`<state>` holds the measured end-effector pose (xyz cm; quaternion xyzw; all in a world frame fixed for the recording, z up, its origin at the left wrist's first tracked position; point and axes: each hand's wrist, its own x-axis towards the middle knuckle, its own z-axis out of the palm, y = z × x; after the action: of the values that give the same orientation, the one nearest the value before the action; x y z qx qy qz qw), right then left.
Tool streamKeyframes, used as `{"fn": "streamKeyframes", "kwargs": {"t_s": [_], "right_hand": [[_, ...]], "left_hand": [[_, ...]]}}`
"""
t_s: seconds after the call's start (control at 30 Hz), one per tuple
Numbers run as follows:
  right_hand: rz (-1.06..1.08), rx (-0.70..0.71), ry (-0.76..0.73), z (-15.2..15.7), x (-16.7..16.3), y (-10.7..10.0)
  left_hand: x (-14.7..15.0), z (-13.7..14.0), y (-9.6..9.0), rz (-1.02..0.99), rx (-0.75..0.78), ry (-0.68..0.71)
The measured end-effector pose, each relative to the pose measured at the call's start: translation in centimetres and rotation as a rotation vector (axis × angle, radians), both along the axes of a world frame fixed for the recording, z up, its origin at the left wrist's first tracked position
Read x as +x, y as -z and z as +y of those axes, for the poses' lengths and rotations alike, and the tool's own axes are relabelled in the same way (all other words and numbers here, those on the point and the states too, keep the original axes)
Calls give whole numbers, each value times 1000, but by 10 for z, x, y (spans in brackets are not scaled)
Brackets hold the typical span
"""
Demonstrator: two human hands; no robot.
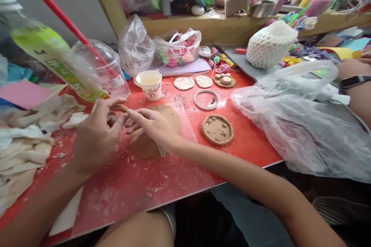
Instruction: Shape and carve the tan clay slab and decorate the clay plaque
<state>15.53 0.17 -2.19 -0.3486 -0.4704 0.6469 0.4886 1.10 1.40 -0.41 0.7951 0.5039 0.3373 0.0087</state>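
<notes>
Above the left edge of a flat brown clay slab (171, 117), my two hands meet at the fingertips. My left hand (97, 135) is closed in a pinch, thumb toward forefinger. From the right, my right hand (156, 123) reaches in with its forefinger and thumb drawn together at the same spot. Whatever lies between the fingertips is too small to make out. Under my right wrist, a thin greyish strip (161, 149) rests on the slab, partly hidden. To the right lies a round clay disc (217, 129) with a raised rim and small marks.
A paper cup (149, 85), a plastic cup with a red straw (100, 67) and a green-labelled bottle (55, 54) stand behind my hands. A ring (206, 99) and small clay pieces lie beyond the disc. Crumpled cloth (21, 158) is left; a plastic bag (278, 112) hangs over the right edge.
</notes>
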Motion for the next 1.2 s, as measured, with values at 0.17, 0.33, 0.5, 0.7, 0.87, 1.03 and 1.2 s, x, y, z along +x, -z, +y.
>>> {"fn": "streamKeyframes", "kwargs": {"t_s": [0.17, 0.33, 0.5, 0.7, 0.87, 1.03, 1.2], "right_hand": [[222, -145, -5, -8, 10, -9], [281, -176, 19, -9, 11, -12], [393, -311, 94, -7, 12, -7], [428, -361, 139, 2, 19, -8], [382, -306, 193, 3, 26, -12], [293, -382, 188, 2, 28, -12], [252, -402, 141, 2, 28, -11]], "left_hand": [[2, -7, 2, 100, 184, -19], [1, -7, 1, 142, 267, 47], [0, -3, -2, 164, 328, 204], [3, -8, -1, 247, 275, 334], [6, -14, 0, 437, -75, 645], [6, -12, 2, 498, -104, 712], [9, -13, 5, 518, -20, 747]]}}
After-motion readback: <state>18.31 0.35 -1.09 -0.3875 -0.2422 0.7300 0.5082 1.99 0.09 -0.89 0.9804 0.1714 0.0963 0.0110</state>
